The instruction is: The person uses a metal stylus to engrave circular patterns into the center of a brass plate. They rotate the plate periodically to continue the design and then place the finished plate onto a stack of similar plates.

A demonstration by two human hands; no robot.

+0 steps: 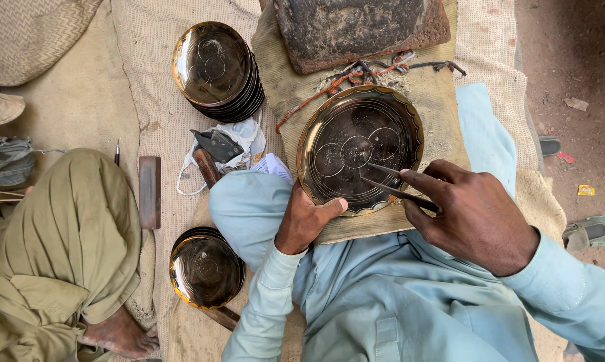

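Head camera looks straight down, close above lap.

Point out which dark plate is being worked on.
The single plate at centre: left hand steadies its rim, right hand holds a tool on it.

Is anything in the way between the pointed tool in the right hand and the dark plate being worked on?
Nothing visible. The right hand holds the thin tool with its tip over the bare face of the dark plate; the left hand only grips the near rim.

A stack of dark plates [217,70] is seen upper left, a single dark plate [206,269] lower left, a wooden block [150,192] between them.
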